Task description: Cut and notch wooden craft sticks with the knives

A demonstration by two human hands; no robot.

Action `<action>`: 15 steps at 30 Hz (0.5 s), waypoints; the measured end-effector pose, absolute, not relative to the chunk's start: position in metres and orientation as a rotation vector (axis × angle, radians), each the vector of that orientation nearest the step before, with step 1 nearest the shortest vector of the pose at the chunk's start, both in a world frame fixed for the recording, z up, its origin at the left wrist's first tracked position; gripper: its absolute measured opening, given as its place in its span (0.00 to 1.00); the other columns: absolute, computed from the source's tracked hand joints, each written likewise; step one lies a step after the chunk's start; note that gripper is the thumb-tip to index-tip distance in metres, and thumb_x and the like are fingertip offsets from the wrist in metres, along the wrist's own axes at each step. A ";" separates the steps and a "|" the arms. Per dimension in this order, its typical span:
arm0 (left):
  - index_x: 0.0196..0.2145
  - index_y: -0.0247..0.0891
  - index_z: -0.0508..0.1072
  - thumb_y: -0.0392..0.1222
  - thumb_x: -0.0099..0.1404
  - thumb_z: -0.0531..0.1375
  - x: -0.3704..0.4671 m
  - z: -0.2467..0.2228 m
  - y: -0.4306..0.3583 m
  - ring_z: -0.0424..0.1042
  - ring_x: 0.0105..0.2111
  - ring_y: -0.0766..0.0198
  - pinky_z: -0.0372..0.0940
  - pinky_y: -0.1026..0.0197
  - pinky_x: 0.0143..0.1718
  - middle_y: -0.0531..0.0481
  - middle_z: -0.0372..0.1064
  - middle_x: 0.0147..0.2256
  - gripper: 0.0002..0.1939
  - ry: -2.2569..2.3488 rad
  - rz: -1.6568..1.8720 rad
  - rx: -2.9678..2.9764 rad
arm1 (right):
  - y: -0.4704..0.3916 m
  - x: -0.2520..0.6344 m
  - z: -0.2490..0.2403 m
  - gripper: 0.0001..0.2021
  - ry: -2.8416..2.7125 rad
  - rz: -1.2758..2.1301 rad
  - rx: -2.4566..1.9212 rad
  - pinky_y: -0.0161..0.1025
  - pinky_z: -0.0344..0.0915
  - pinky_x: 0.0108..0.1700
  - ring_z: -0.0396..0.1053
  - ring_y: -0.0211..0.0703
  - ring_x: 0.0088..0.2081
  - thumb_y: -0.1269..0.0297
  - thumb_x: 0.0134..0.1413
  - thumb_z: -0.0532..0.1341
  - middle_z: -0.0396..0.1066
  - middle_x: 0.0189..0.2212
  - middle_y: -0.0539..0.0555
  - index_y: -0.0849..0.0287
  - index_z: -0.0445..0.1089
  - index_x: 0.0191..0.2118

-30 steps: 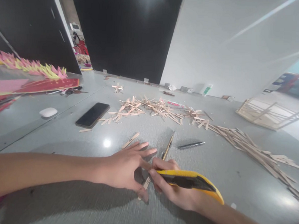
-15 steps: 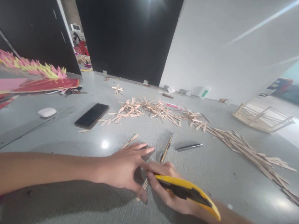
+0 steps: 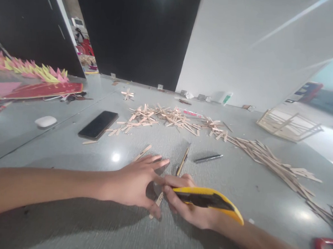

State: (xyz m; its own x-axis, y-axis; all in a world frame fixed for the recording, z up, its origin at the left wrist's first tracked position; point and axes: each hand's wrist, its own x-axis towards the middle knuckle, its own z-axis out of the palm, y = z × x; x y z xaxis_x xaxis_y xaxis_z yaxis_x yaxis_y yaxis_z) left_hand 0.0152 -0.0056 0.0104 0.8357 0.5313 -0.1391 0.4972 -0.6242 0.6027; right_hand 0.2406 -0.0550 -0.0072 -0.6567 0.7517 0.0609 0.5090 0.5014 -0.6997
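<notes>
My right hand (image 3: 188,203) is closed around a yellow and black utility knife (image 3: 207,200), its tip end hidden by the fingers. My left hand (image 3: 139,181) lies over a thin wooden stick (image 3: 159,201), fingers spread, with the thumb pressing near the stick's lower end. Part of a stick (image 3: 142,153) also shows above the left hand; whether it is the same one is hidden. Just beyond my right hand lies a slim gold and black pen-like tool (image 3: 183,159), and to its right a dark pen (image 3: 208,158).
Beyond the hands is a heap of short wooden pieces (image 3: 169,117). Long sticks (image 3: 266,157) lie at right near a stick frame (image 3: 289,126). A phone (image 3: 98,125) and a white case (image 3: 45,122) are at left. Red handles (image 3: 322,248) show at lower right.
The view has shifted slightly, bringing more of the red handles into sight at lower right. The knife's rear end is tilted a little higher. Both hands keep nearly the same pose.
</notes>
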 end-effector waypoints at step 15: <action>0.60 0.63 0.75 0.70 0.52 0.73 0.013 0.007 -0.006 0.35 0.75 0.34 0.36 0.25 0.70 0.49 0.38 0.76 0.38 0.743 0.075 2.316 | -0.057 0.238 -0.005 0.20 -2.244 1.115 -1.139 0.49 0.60 0.48 0.68 0.38 0.25 0.48 0.75 0.48 0.68 0.21 0.43 0.53 0.58 0.31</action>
State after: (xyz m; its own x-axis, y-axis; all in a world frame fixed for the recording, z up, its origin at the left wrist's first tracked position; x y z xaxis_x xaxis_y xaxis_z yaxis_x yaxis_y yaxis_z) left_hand 0.0132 -0.0057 0.0069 0.8344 0.5311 -0.1472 0.4911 -0.5953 0.6360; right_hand 0.2382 -0.0566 -0.0053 -0.5955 0.8033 -0.0136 0.4960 0.3543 -0.7928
